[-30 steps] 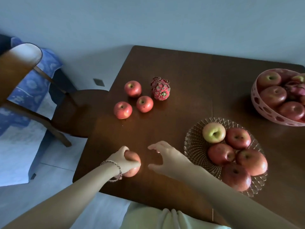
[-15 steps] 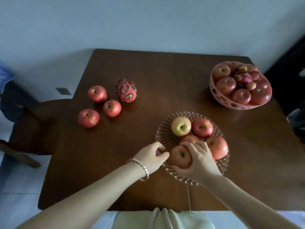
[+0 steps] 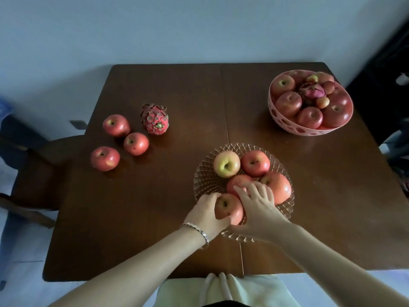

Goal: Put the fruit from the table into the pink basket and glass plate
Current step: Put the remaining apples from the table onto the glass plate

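Observation:
A red apple [image 3: 228, 209] sits at the near edge of the glass plate [image 3: 203, 171], cupped between both hands. My left hand [image 3: 204, 217] grips its left side, thumb under it. My right hand [image 3: 259, 209] presses its right side, fingers spread over the neighbouring apples. The plate also holds a yellow-green apple [image 3: 226, 164] and three red ones. The pink basket [image 3: 287, 125], at the far right, is full of apples and a dragon fruit. Three red apples [image 3: 116, 125], [image 3: 136, 143], [image 3: 105, 158] and a dragon fruit [image 3: 155, 119] lie on the table's left side.
The dark wooden table [image 3: 177, 85] stands against a pale wall. A wooden chair [image 3: 44, 156] is pushed to its left edge. Dark objects stand off the table's right side.
My left hand carried the apple from the table's near left over to the plate, where my right hand took it. Now both hands close around it on the plate's near edge.

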Demonstrator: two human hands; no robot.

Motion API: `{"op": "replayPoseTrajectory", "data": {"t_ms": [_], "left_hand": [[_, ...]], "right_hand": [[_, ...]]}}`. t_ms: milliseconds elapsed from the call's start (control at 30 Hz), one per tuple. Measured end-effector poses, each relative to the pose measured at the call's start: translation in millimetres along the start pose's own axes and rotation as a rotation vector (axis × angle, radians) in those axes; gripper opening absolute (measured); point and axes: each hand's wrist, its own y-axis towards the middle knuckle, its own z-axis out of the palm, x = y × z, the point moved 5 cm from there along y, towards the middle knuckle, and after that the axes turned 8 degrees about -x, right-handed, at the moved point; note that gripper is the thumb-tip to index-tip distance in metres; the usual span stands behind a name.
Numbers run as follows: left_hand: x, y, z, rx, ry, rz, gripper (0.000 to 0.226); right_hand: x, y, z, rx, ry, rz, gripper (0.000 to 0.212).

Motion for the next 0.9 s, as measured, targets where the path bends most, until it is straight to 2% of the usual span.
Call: {"op": "replayPoseTrajectory", "data": {"t_ms": [100,200,367,567,733,800,900], "left_hand": [[-1,2,11,-0.007,0.046,-0.035,0.079],[-2,2,15,-0.055,0.046,-0.046,0.079],[-8,5,21,-0.033,0.255,0.129,0.079],[-4,7,24,0.031,0.198,0.142,0.083],[-7,2,28,0.077,0.255,0.132,0.093],[-9,1,11,0.069,0.16,0.101,0.091],[4,7,-38,-0.094,0.069,0.11,0.065]], "right_hand": [[-27,-1,-12,-0.015,0.062,-0.053,0.084],[-38,0,-12,0.0,0.011,-0.099,0.083],[-44,3,-9,0.007,0.036,-0.11,0.081],[-43,3,-6,-0.016,0.058,-0.11,0.071],[-39,8,-8,-0.003,0.056,-0.055,0.074],[-29,20,-18,-0.058,0.091,-0.036,0.063],[-4,44,-37,-0.099,0.206,-0.054,0.036]]}}
